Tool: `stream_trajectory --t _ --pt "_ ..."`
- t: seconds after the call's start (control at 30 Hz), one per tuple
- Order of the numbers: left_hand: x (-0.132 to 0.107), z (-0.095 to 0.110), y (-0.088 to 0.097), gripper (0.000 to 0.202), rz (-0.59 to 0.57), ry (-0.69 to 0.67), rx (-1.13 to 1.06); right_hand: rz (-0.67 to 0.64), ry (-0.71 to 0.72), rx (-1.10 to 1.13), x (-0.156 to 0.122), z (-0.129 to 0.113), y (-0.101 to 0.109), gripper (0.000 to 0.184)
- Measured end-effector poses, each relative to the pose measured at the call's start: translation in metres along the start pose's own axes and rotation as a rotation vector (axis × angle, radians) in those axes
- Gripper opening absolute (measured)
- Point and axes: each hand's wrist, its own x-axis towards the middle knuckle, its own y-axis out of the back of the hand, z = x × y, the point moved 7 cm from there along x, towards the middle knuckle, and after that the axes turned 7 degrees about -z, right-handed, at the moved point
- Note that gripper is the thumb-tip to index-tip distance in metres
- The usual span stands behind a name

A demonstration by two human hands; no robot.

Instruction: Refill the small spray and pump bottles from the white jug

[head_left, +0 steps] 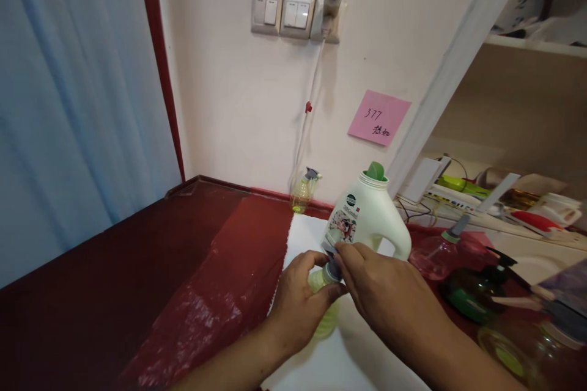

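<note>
My left hand (298,302) is wrapped round a small yellow-green bottle (326,317) that stands on a white sheet (321,366). The fingertips of my right hand (385,296) are pinched on the bottle's grey cap (333,270). Just behind my hands stands a white jug (369,214) with a green cap and a printed label. A small yellowish spray bottle (303,190) stands by the wall further back.
The red table (183,269) runs left to a blue curtain (68,104). Pink, green and clear spray bottles (463,284) lie to the right. A cluttered shelf (504,201) stands at the right; switches, a plugged-in cable and a pink note (378,117) are on the wall.
</note>
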Motion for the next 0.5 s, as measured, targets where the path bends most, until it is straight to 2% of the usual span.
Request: stream_trajectory --t 0.17,0.3,0.5 --pt "0.0015 0.0022 -0.0007 0.020 -0.031 -0.021 0.005 -0.029 -0.007 -0.006 -0.0011 0.0015 -0.0025 0.019" --pt "0.0022 0.0038 -0.0006 0.023 -0.079 -0.032 0.002 0.014 0.015 -0.033 -0.0018 -0.0004 0.0000 0.019" --pt "0.0060 0.0080 0.0008 0.024 -0.241 -0.081 -0.036 0.116 0.052 -0.057 -0.0041 -0.0024 0.0025 0.023"
